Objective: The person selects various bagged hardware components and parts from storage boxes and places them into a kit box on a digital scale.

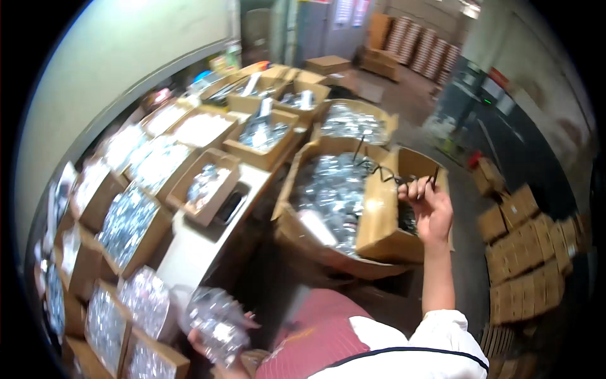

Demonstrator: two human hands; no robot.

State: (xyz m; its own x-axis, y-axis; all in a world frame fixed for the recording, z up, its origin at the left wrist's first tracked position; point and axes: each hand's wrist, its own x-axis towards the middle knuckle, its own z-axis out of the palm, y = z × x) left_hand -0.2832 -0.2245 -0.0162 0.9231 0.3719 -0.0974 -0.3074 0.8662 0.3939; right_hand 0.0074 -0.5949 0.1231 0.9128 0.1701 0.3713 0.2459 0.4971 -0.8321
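Observation:
My right hand (428,208) is raised over the cartons at the right, fingers closed on a thin black bent rod (382,173) with a wavy middle and a straight end sticking up. Low at the left, my left hand (231,365) is closed around a bunch of clear plastic bags (218,323) with shiny contents I cannot make out. Below the rod stands a large open carton (287,218) full of clear-bagged silvery pieces. Under my right hand is a narrower carton (386,234), its dark contents partly hidden by the hand.
Several open boxes of bagged parts (129,224) crowd the white table (196,249) at the left. A small box (205,189) sits near its edge beside a black object (233,205). Another full carton (350,123) stands farther back. Stacked brown cartons (524,271) line the right side.

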